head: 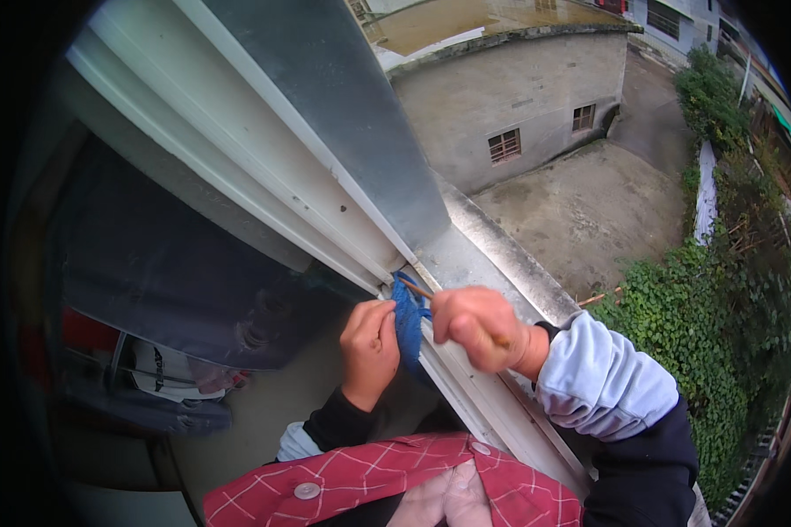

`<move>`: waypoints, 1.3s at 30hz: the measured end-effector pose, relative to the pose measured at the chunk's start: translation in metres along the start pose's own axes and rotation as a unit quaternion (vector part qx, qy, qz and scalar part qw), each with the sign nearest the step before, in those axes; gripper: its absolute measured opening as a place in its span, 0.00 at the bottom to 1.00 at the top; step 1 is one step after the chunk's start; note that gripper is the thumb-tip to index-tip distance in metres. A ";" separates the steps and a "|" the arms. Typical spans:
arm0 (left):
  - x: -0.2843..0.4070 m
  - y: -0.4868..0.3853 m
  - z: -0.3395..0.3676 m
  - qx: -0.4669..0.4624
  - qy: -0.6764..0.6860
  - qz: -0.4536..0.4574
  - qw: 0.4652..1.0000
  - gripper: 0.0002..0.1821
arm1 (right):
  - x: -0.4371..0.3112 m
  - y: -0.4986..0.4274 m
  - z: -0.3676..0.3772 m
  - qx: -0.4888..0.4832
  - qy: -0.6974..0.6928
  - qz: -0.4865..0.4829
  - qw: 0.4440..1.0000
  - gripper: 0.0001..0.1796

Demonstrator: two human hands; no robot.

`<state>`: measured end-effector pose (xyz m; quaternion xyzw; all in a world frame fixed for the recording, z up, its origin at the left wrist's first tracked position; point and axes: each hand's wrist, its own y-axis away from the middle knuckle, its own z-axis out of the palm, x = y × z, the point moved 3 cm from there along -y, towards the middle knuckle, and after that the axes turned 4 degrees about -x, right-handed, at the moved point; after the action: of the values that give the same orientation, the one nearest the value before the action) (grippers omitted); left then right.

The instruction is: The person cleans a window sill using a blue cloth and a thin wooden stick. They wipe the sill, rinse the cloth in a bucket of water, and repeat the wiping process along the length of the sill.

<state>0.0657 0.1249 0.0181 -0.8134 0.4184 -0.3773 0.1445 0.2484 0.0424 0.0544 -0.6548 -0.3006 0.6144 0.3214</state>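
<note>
My right hand [478,326] is closed around a thin brown stick [415,286], likely wooden, whose far end presses into a blue cloth [407,329]. The cloth is bunched at the corner of a white sliding-window frame [458,379], and part of it hangs down on the indoor side. Left of the cloth, my left hand [371,349] pinches its edge between thumb and fingers. Dark specks mark the white upright frame [290,178] near that corner. The stick's tip is hidden in the cloth.
Outside the window runs a concrete ledge [501,253], with a yard [586,217] far below. A grey building [514,99] and green climbing plants [685,323] lie beyond. Indoors at left are a dark covered surface [191,263] and a white bag [161,372] bearing writing.
</note>
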 end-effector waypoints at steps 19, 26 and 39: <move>0.005 0.029 -0.033 -0.014 0.210 -0.098 0.973 0.05 | -0.051 -0.007 0.019 -0.079 -0.064 -0.049 0.994 0.20; 0.013 0.033 -0.041 0.028 0.163 -0.046 0.985 0.08 | -0.049 -0.008 0.031 -0.156 -0.081 -0.106 0.979 0.17; -0.013 0.022 -0.013 0.015 0.074 -0.064 0.995 0.10 | 0.027 -0.005 0.017 0.081 -0.125 0.084 0.985 0.23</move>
<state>0.0389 0.1227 0.0088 -0.8060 0.3693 -0.4515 0.1010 0.2333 0.0680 0.0414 -0.5681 -0.2316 0.7383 0.2804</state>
